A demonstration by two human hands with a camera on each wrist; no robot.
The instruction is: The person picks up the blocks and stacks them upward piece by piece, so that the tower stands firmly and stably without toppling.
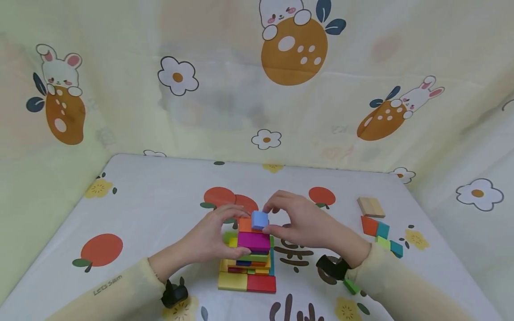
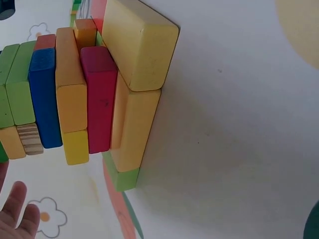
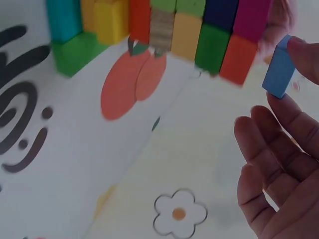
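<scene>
A tower of coloured wooden blocks [image 1: 254, 241] stands on the table, wider at the base, with magenta and orange blocks near its top. My right hand [image 1: 303, 221] pinches a small light-blue block [image 3: 279, 69] between thumb and fingertip, at the height of the tower's top. In the right wrist view this block is beside the magenta block [image 3: 251, 19], with a gap between them. My left hand [image 1: 206, 236] curves around the tower's upper left side, its thumb by the magenta block; contact is hard to tell. Loosely bent fingers [image 2: 17, 206] show in the left wrist view.
Right of the tower lie loose blocks: a plain wooden one [image 1: 371, 207], a red one [image 1: 369, 226], teal and light-green ones. A green block [image 1: 351, 286] lies near my right sleeve. Printed cloth covers the table and the wall behind.
</scene>
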